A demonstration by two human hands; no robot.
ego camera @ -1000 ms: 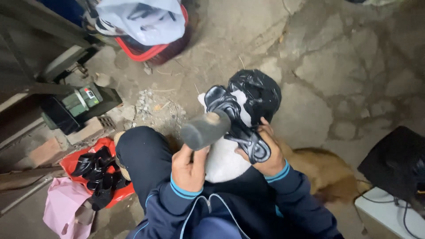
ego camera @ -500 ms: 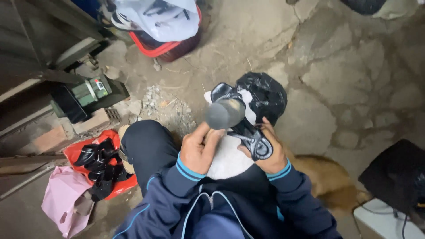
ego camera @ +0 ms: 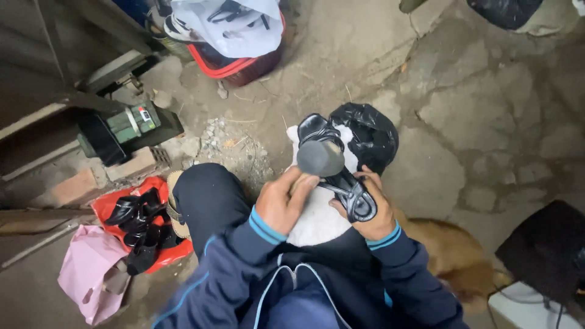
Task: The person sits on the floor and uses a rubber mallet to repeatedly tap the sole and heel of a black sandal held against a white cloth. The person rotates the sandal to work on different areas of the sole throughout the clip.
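My left hand (ego camera: 281, 201) grips a hammer whose round grey head (ego camera: 320, 158) is raised just above a black strappy sandal (ego camera: 341, 176). My right hand (ego camera: 372, 213) holds that sandal from the right, steadying it on a white cloth (ego camera: 317, 222) over my lap. Both sleeves are dark blue with light blue cuffs. A black plastic bag (ego camera: 368, 134) lies on the ground right behind the sandal.
A red plastic bag (ego camera: 116, 207) with several black sandals and a pink bag (ego camera: 88, 274) lie at the left. A red basket (ego camera: 237, 64) under white cloth stands at the top. A brown dog (ego camera: 454, 256) lies at my right, beside a black box (ego camera: 545, 253).
The hammer has swung from pointing left across the sandal to standing head-up over it. The camera has tilted, shifting the whole scene slightly.
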